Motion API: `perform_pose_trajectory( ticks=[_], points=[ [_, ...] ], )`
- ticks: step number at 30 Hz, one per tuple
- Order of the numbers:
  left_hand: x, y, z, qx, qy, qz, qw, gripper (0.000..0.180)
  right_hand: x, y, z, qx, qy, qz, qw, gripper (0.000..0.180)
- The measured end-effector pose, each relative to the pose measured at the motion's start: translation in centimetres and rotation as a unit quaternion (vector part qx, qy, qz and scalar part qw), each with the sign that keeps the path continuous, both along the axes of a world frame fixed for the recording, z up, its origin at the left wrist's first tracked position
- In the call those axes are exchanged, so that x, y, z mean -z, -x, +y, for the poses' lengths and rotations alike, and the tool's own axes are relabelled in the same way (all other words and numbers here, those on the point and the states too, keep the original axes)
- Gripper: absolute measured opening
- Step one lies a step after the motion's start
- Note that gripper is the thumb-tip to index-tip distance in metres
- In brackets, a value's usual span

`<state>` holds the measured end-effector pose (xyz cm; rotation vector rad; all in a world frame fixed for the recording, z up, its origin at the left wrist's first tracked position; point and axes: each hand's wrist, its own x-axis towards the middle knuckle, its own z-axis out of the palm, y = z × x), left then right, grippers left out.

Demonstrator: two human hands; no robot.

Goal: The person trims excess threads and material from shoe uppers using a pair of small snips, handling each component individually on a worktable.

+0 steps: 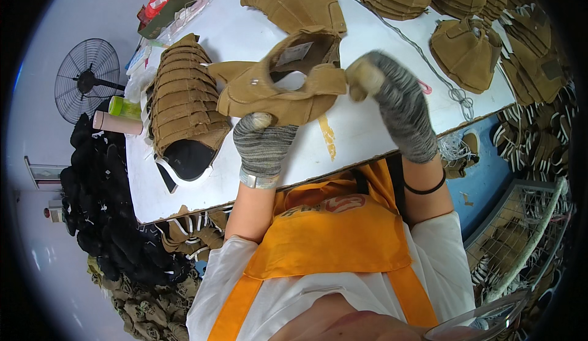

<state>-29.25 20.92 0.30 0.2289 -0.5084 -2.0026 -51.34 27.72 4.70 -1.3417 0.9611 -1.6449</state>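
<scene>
Both my hands wear grey striped knit gloves with pale fingertips. My left hand (264,148) is closed on the underside of a brown suede shoe upper (248,99), thumb on its near edge. The upper is held tilted above the table, its opening facing me and a pale label showing inside. At the upper's right end is my right hand (392,99), slightly blurred. Its fingers are curled closed right beside the upper's edge; what they hold, if anything, cannot be made out.
The white table (245,188) carries a row of overlapped brown uppers (187,90) at left, another pile (294,1) at the far side and stacks (465,53) at right. A grey cord (410,41) lies between them. A wire basket (508,237) stands at lower right, a fan (87,82) far left.
</scene>
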Motion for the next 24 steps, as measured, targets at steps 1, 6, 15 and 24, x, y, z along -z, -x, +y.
perform_pose_trajectory(
  ticks=[1,6,15,24],
  points=[
    [0.3,-0.2,0.0,0.005,-0.008,0.010,1.000,0.071,-0.4,1.0,-0.2,0.043,-0.013,0.038,0.998,0.027],
    [0.1,0.0,0.1,0.043,-0.023,0.029,0.998,0.059,-2.7,0.4,-2.0,0.179,0.105,0.112,0.972,0.036],
    [1.1,-0.8,-0.2,-0.166,0.315,-0.541,0.762,0.045,-2.5,1.9,-3.1,-0.041,0.002,0.025,0.999,0.024],
    [2.0,-2.3,-1.8,-0.111,0.225,-0.411,0.876,0.044,-3.4,-0.1,-1.8,0.056,0.099,0.136,0.984,0.034]
  ],
)
